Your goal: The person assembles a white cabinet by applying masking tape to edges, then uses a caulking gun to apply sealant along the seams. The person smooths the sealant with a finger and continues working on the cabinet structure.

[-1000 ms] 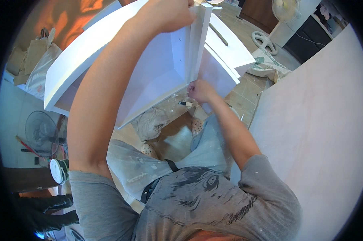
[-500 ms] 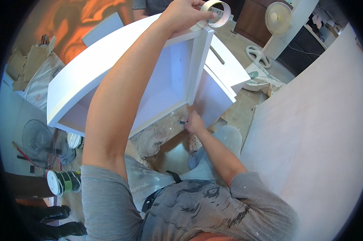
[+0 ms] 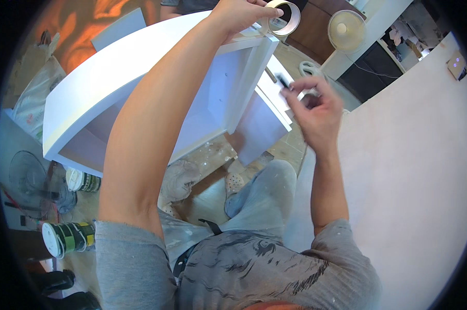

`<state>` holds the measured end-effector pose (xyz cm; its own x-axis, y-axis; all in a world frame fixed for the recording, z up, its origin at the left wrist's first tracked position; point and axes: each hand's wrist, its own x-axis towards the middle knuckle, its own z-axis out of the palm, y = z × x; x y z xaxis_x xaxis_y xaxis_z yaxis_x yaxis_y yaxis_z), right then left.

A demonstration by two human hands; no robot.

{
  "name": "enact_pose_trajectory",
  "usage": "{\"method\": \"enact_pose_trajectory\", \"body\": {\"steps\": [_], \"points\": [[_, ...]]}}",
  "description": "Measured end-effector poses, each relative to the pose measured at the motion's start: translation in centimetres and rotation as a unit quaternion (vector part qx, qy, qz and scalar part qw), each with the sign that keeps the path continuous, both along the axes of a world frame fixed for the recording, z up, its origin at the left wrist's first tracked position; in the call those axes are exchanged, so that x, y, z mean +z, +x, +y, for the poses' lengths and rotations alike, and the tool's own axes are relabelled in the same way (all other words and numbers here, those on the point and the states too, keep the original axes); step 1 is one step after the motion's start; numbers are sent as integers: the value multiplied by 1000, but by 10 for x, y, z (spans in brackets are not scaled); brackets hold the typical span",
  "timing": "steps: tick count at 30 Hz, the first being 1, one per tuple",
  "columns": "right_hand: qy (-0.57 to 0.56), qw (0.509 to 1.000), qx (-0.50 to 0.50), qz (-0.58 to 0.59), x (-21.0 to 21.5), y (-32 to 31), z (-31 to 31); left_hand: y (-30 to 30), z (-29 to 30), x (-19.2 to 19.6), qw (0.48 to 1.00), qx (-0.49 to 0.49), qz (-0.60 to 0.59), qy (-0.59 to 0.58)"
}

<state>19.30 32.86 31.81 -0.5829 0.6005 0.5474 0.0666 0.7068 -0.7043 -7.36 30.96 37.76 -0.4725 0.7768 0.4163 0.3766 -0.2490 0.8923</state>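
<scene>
At the top of the view my left hand (image 3: 238, 18) pinches a roll of pale tape (image 3: 295, 21) by its rim. The roll is beside the upper corner of a white cabinet with a curved side (image 3: 104, 67), and my left forearm reaches across the cabinet's open front. My right hand (image 3: 321, 116) is raised to the right of the cabinet, fingers closed on a small dark slim tool (image 3: 282, 80). Motion blurs this tool, so its exact kind does not show. A gap separates it from the tape roll.
A large pale panel (image 3: 393, 155) stands along my right. Paint buckets (image 3: 71, 238) and a standing fan (image 3: 27, 175) are at left. Farther off are another fan (image 3: 346, 31), dark cupboards (image 3: 370, 72) and another person's arm (image 3: 169, 11).
My right hand has risen from below the cabinet's lower corner to beside its upper right, carrying the small dark tool. My left hand still holds the tape roll near the upper corner.
</scene>
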Motion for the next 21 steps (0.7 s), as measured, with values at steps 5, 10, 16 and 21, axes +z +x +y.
{"method": "enact_pose_trajectory", "body": {"steps": [5, 10, 16, 21], "points": [[231, 972, 22, 43, 50, -44, 8, -1, 4, -4, 1000, 11, -1, 17], [312, 949, 34, -21, 55, -79, 15, -4, 3, -5, 998, 10, 4, 56], [343, 937, 18, -59, 51, -96, 27, -4, 5, -8, 996, 29, 10, 82], [337, 938, 1, -73, 49, -94, 30, 4, -5, -1, 996, 39, -2, 79]]}}
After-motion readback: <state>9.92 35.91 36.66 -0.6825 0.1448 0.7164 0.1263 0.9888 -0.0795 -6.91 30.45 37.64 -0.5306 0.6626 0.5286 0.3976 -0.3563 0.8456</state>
